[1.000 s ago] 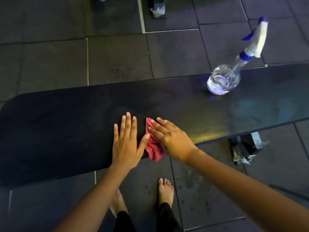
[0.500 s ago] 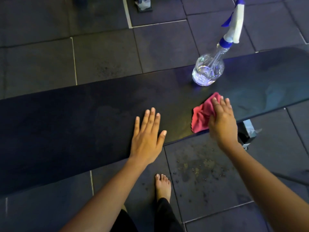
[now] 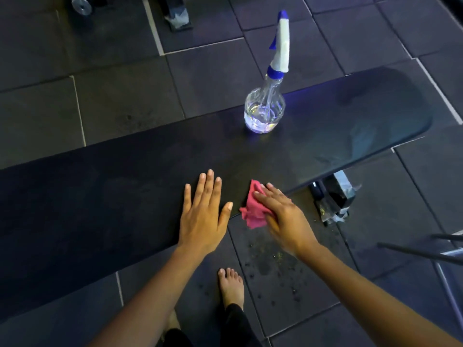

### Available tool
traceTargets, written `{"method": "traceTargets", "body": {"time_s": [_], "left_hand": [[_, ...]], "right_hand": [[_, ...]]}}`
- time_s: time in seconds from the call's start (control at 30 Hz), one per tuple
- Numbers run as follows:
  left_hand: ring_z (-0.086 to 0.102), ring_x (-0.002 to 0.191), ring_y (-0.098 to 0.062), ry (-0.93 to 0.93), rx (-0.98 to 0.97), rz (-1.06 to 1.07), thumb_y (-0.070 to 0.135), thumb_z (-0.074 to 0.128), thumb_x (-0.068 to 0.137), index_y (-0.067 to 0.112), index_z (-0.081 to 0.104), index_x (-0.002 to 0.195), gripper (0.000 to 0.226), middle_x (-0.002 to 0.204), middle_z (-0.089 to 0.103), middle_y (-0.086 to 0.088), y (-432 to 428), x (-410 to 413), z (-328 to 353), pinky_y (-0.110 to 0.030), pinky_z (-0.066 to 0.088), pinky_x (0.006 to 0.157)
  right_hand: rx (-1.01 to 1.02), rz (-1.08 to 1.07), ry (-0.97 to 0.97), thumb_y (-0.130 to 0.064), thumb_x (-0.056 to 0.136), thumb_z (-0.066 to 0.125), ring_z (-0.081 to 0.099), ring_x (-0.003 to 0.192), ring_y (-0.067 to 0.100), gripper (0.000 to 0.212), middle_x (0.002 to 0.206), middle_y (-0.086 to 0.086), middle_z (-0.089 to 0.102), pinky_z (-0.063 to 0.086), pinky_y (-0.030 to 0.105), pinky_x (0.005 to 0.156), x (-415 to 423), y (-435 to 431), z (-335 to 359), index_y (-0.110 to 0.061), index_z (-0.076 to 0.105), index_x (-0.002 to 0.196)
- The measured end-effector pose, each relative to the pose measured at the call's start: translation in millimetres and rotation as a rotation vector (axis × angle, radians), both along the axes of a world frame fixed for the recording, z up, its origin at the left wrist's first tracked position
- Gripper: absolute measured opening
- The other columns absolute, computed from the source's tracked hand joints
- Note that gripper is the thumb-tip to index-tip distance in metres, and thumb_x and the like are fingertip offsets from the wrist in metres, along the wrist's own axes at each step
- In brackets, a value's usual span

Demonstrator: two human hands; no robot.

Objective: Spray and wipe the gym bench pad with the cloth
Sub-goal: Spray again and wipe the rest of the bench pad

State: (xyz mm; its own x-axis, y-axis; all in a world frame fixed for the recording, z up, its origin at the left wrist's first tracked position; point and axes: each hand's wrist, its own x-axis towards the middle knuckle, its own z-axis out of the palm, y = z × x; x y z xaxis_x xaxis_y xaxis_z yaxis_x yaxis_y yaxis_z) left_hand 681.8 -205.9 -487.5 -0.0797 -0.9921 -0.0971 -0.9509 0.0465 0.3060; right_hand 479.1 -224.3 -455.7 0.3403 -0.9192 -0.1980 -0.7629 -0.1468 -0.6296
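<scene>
The long black bench pad (image 3: 105,186) runs across the view from lower left to upper right. My left hand (image 3: 203,214) lies flat on its near edge, fingers spread, holding nothing. Just to its right, my right hand (image 3: 283,219) presses a crumpled pink cloth (image 3: 253,211) against the pad's near edge; part of the cloth hangs over the edge. A clear spray bottle (image 3: 265,108) with a white and blue trigger head stands upright on the pad's far side, beyond the cloth.
The bench's metal foot (image 3: 333,199) shows under the pad on the right. Dark floor tiles (image 3: 275,266) below carry specks of dirt. My bare foot (image 3: 230,286) stands near the pad. Thin metal bars (image 3: 426,254) cross the lower right. Another frame foot (image 3: 178,18) sits at the top.
My right hand has swept the pink cloth back left along the pad's near edge, from near the bottle toward my left hand. The left hand stays flat on the pad.
</scene>
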Motion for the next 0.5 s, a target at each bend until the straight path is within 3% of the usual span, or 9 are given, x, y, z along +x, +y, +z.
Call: {"method": "traceTargets", "body": {"time_s": [0.1,0.2,0.3,0.4,0.5], "left_hand": [[0.005,0.149,-0.018,0.04,-0.003,-0.06,0.047,0.021,0.098,0.011,0.024,0.151,0.064,0.161,0.013,-0.006,-5,-16,4,-0.047,0.007,0.121],[0.002,0.149,-0.018,0.044,0.011,-0.091,0.048,0.018,0.098,0.011,0.022,0.151,0.065,0.161,0.011,-0.005,-13,-30,5,-0.046,0.005,0.121],[0.002,0.149,-0.018,0.043,0.012,-0.103,0.048,0.016,0.098,0.011,0.022,0.151,0.066,0.161,0.011,-0.006,-23,-41,5,-0.046,0.003,0.12],[0.001,0.149,-0.018,0.026,0.037,-0.115,0.049,0.015,0.097,0.011,0.02,0.152,0.067,0.161,0.008,-0.007,-26,-48,0,-0.045,0.002,0.12],[0.002,0.149,-0.02,-0.049,0.029,-0.133,0.048,0.019,0.098,0.01,0.016,0.153,0.067,0.161,0.006,-0.008,-23,-50,-6,-0.043,0.0,0.12]], "right_hand": [[-0.042,-0.376,-0.224,0.003,0.087,0.05,0.042,0.136,0.023,0.049,0.136,-0.005,0.046,0.034,0.03,0.112,-13,-9,16,-0.014,0.058,0.132],[-0.126,-0.638,-0.264,-0.007,0.08,0.039,0.043,0.135,0.03,0.057,0.14,0.012,0.052,0.033,0.027,0.11,-30,-43,22,-0.012,0.054,0.135],[-0.075,-0.591,-0.112,-0.012,0.078,0.035,0.025,0.145,0.029,0.066,0.152,0.015,0.038,0.016,0.034,0.12,-41,-72,11,-0.008,0.044,0.143],[-0.07,-0.36,0.134,-0.016,0.073,0.037,0.027,0.144,0.036,0.071,0.153,0.019,0.035,0.011,0.041,0.119,-35,-74,-9,-0.006,0.044,0.143],[-0.086,-0.291,0.143,-0.015,0.075,0.04,0.029,0.144,0.034,0.067,0.151,0.018,0.037,0.008,0.037,0.119,-28,-64,-14,-0.006,0.047,0.141]]}}
